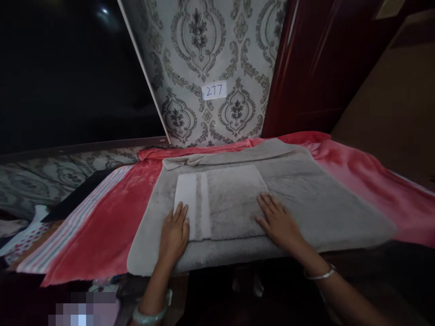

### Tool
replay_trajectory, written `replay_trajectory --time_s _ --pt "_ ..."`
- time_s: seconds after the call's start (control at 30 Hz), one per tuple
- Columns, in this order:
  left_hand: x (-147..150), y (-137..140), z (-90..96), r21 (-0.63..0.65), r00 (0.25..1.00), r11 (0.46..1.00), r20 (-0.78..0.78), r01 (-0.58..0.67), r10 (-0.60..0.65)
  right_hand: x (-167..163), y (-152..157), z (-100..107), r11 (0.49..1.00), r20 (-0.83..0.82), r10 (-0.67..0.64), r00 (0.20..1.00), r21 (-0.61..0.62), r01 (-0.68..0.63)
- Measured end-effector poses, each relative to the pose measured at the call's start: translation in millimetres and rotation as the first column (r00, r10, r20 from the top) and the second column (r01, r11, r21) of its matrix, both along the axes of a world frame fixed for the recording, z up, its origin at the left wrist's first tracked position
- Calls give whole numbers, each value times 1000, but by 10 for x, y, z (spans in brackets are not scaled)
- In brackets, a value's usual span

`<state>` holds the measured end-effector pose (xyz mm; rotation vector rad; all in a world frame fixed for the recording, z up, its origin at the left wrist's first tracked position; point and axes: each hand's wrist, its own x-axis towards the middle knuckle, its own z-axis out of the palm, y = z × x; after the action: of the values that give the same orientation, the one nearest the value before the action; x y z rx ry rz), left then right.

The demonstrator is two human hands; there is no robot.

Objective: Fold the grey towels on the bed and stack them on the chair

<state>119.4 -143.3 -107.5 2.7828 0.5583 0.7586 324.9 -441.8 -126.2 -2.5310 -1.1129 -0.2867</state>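
Observation:
A grey towel (234, 203) with pale bands at its left end lies folded into a rectangle. Under it spreads a larger grey plush blanket (322, 203), its far edge bunched in a loose fold. My left hand (174, 231) rests flat on the towel's pale left end near the front corner, fingers stretched out. At the towel's right edge my right hand (277, 219) lies flat with fingers extended, partly over the blanket. Neither hand grips anything.
Red and pink blankets (112, 226) lie beneath the grey one, sticking out on both sides. Striped cloth (78, 217) shows at the left. Behind stand a dark television (74, 72), patterned wallpaper with a "277" label (214, 90), and a dark red door (312, 59).

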Motion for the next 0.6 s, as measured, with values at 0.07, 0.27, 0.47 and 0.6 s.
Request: replay_trajectory --time_s 0.07,0.27,0.47,0.6 --pt "-4 10 -21 -2 1000 1000 24 9 -9 112 -256 -154 995 -21 -33 999 91 34" --pt "5 138 -42 -119 997 993 69 -8 16 359 -420 -183 967 -126 14 992 252 19" --pt "192 448 205 -537 982 836 67 -112 175 521 -103 282 971 -168 -220 961 55 232" --pt "357 571 379 -830 946 540 52 -138 321 693 79 379 964 -362 -224 905 52 259"
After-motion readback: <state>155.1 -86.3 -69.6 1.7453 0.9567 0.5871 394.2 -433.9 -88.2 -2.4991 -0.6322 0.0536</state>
